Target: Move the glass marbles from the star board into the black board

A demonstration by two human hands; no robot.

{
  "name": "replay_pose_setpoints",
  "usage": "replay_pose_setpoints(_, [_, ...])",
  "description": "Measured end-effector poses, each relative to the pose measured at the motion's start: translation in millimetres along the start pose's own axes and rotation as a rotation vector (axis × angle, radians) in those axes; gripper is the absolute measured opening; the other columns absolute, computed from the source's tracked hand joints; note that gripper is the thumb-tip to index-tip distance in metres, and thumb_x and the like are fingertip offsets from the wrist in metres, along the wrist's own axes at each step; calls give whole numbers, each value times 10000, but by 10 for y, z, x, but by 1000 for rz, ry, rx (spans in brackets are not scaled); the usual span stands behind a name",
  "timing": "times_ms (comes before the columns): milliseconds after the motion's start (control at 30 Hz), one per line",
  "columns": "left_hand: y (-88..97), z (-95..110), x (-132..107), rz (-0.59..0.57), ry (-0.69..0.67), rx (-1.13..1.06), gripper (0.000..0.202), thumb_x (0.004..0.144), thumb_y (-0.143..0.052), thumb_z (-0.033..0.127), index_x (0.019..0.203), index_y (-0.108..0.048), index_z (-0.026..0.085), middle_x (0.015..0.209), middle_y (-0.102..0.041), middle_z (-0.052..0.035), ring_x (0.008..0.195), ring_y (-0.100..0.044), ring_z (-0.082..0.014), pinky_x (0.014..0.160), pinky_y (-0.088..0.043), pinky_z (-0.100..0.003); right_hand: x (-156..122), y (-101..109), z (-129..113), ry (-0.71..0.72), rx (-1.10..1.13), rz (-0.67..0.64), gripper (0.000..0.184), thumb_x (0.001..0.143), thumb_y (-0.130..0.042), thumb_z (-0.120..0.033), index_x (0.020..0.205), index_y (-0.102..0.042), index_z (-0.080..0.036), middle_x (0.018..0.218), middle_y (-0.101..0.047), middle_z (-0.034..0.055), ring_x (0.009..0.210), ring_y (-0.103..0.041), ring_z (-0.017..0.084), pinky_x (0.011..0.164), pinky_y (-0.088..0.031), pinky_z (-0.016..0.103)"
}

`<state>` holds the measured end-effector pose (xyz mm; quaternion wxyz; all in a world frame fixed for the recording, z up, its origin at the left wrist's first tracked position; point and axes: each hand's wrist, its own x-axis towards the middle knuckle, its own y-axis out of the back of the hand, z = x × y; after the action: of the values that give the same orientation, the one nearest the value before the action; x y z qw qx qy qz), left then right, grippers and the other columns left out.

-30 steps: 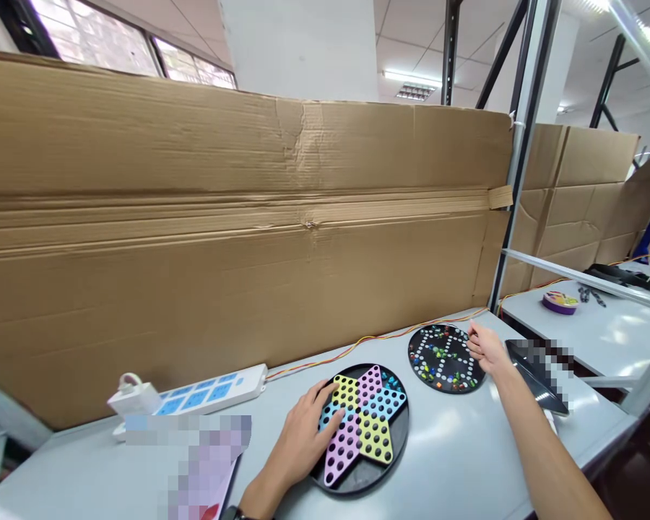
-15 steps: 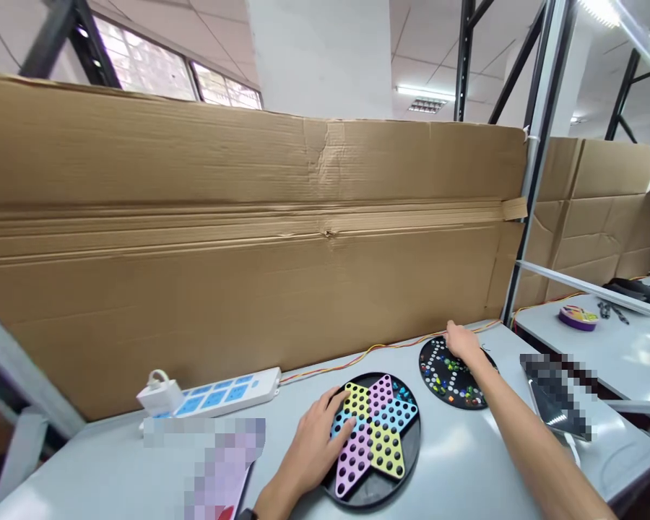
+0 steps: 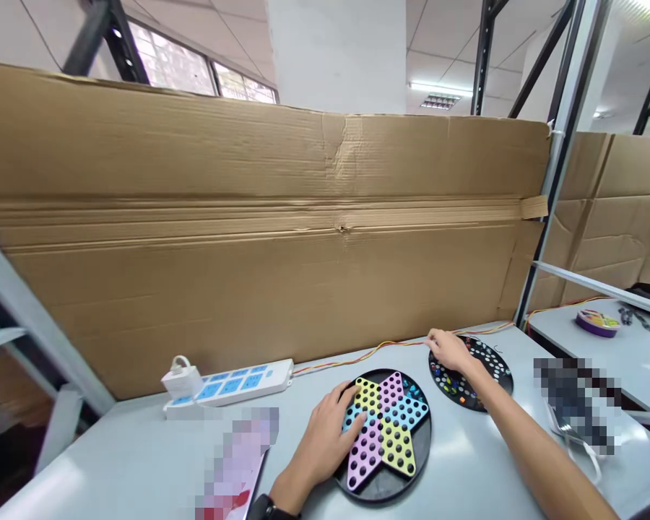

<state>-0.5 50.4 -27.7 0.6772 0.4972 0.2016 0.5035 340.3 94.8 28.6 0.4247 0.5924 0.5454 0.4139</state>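
Across the grey tabletop, the left hand is lying half-spread, clasping nothing, atop a round black board bearing a pastel star. The right hand is hanging curled over a flat black disc farther right, its hold unclear to me. Both boards are looking light, stiff, best lifted by rims.

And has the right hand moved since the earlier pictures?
Yes, the right hand moved left across the round black board, from its right edge to its left.
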Motion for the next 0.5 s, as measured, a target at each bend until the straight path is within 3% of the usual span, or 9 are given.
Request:
replay_pose_setpoints(67, [2,11,2,-9,4,4,495,989,-493,516,1424,-565,291,1538,-542,-82,1358,-559,-314,1139,-465,-510,-168,-55,-210,246,131,-73,329,1020,-471,-369,1137,-731,-205,1173,-761,98,1091,-687,235,922,-479,298])
replay_pose_setpoints(133, [4,23,4,-9,0,8,495,989,-492,512,1424,-562,287,1535,-544,-80,1358,-559,-310,1142,-463,-504,-338,-128,-394,353,106,-128,311,1008,-487,-348,1119,-746,-217,1119,-777,89,1040,-704,245,902,-489,311])
replay_pose_setpoints(300, [-6,25,7,-2,-8,11,487,991,-486,494,1422,-565,283,1529,-547,-86,1355,-560,-311,1135,-465,-504,-610,-293,-619,332,-230,-90,356,1058,-419,-332,1138,-726,-172,1035,-791,153,925,-746,263,800,-503,309])
replay_pose_setpoints(400, [-3,28,10,-17,-8,10,496,994,-472,497,1431,-556,278,1540,-531,-96,1353,-555,-318,1127,-463,-516,-677,-325,-627,354,-247,-97,350,1060,-402,-281,1080,-729,-159,1003,-794,159,878,-752,259,754,-493,299])
replay_pose_setpoints(500, [9,39,13,-42,9,14,513,991,-462,500,1444,-540,271,1551,-516,-101,1370,-535,-325,1142,-444,-534,-704,-282,-566,326,-204,-77,349,1064,-379,-272,1180,-699,-197,1027,-796,124,899,-745,246,758,-473,292])
